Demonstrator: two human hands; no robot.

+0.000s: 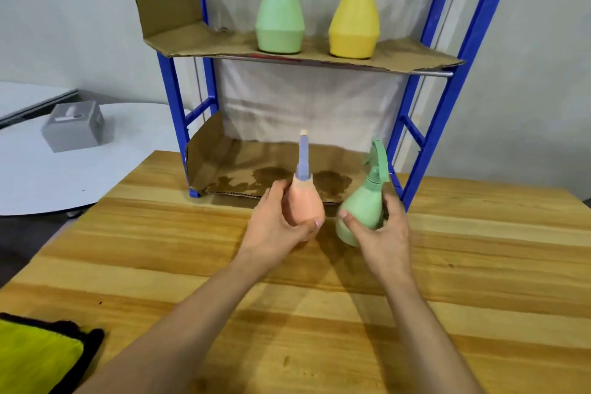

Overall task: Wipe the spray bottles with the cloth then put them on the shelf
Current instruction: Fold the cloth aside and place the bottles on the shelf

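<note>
Left hand [275,217]: fingers wrapped round peach bottle [305,201], upright, base hidden by palm.
Right hand [380,230]: clasps small green bottle [363,205], tilted (sprayer blurred).
Position: bottles side by side over table [479,265], before lower shelf [243,169].
Upper shelf [198,45]: tall green bottle [279,19], yellow bottle [354,22]; heads cut off.
Cloth [35,358]: near table corner, partly out of view.

Each hand [275,217] grips a spray bottle [305,201].

Bare left hand [276,221] and right hand [382,232] with short nails, on bare forearms [179,323].
</note>
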